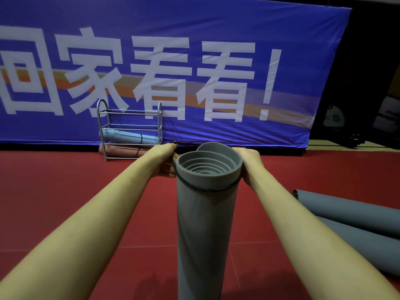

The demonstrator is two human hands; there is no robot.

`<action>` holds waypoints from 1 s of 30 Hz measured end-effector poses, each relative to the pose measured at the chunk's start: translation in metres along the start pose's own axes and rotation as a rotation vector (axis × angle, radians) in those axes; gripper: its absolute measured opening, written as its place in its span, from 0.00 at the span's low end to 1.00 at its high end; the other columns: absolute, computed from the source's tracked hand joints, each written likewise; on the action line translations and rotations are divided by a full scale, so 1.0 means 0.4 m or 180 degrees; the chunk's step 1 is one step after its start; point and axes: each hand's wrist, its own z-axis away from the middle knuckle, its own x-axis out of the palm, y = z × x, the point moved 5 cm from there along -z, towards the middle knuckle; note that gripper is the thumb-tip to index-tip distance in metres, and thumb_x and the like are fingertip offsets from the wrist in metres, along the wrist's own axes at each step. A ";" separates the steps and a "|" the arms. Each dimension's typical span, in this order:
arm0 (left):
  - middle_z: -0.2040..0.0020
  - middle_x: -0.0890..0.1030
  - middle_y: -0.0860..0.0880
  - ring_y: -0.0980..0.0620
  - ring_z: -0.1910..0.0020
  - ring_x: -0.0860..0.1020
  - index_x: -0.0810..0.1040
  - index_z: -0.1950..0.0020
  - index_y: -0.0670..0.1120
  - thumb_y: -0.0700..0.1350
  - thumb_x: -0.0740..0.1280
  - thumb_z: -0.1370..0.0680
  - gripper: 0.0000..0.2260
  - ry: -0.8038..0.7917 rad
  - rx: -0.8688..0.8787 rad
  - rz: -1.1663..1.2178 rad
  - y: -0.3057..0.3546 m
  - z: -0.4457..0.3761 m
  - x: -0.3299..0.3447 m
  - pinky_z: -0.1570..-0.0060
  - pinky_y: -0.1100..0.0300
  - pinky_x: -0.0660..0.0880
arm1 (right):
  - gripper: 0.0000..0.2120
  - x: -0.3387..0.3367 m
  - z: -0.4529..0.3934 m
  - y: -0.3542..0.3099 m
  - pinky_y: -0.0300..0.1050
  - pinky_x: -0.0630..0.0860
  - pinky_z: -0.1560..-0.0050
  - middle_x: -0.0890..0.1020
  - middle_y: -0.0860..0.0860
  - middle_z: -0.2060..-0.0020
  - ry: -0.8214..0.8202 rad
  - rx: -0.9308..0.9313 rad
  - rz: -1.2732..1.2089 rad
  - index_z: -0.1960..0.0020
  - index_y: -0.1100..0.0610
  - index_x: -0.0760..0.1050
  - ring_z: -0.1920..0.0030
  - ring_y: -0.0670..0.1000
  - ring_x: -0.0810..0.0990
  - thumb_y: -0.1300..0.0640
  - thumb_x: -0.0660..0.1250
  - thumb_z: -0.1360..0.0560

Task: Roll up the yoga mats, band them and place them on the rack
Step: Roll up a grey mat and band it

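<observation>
A rolled grey yoga mat (205, 230) stands upright in front of me, its spiral end facing up. A thin dark elastic band (207, 188) circles it just below the top rim. My left hand (167, 161) pinches the band at the mat's left side. On the mat's right side my right hand (249, 163) grips the top and the band. The metal rack (129, 128) stands by the banner at the back, holding a rolled light blue mat (127, 137) and, one shelf lower, a rolled pink mat (123, 150).
Two more grey mats (355, 221) lie on the red floor (65, 187) at the right. A large blue banner (194, 61) with white characters covers the back wall. Dark equipment sits at the far right.
</observation>
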 end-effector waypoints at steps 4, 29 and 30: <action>0.69 0.75 0.45 0.55 0.79 0.73 0.77 0.58 0.40 0.40 0.65 0.21 0.07 0.0250 0.0518 -0.0063 -0.018 -0.005 -0.016 0.78 0.64 0.73 | 0.16 0.000 -0.019 0.026 0.32 0.62 0.76 0.66 0.48 0.78 -0.0144 -0.0472 0.0134 0.70 0.53 0.68 0.76 0.46 0.63 0.68 0.61 0.27; 0.60 0.79 0.45 0.41 0.59 0.78 0.76 0.57 0.44 0.45 0.60 0.21 0.08 0.0566 0.0284 -0.2745 -0.511 0.002 0.033 0.63 0.56 0.69 | 0.04 -0.113 -0.021 0.573 0.46 0.65 0.64 0.75 0.55 0.71 0.0092 -0.0090 0.1478 0.60 0.69 0.81 0.67 0.50 0.69 0.69 0.67 0.30; 0.59 0.80 0.44 0.41 0.59 0.79 0.78 0.55 0.44 0.44 0.60 0.21 0.08 0.0586 0.0259 -0.2761 -0.530 0.002 0.030 0.63 0.56 0.71 | 0.04 -0.118 -0.018 0.593 0.47 0.65 0.64 0.76 0.55 0.72 0.0081 -0.0037 0.1503 0.60 0.68 0.82 0.67 0.51 0.70 0.69 0.68 0.30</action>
